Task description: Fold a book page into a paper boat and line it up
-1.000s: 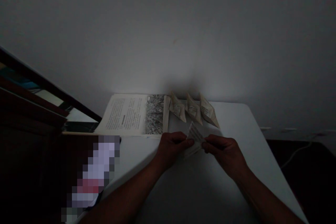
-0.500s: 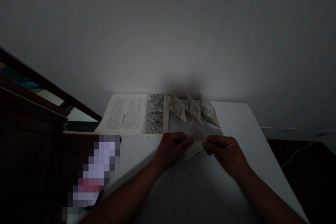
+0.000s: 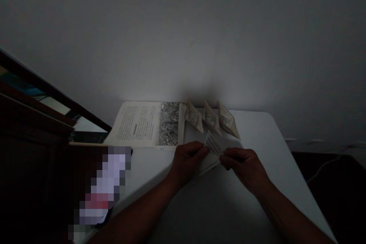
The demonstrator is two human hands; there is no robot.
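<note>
At white, round-cornered table (image 3: 263,133): pinching pale triangular paper (image 3: 213,151) with left hand (image 3: 186,162) at nine o'clock, right hand (image 3: 246,166) at three.

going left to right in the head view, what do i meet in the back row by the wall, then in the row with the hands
Back: open book → left boat → middle boat → right boat.
Hands' row: left hand → folded paper → right hand.

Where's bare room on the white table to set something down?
The white table is bare between its right edge, the right hand and three folded printed-paper boats; also, in shadow, between the forearms. Crowded: boats stand beside the open printed book, near the held triangular printed paper.
</note>
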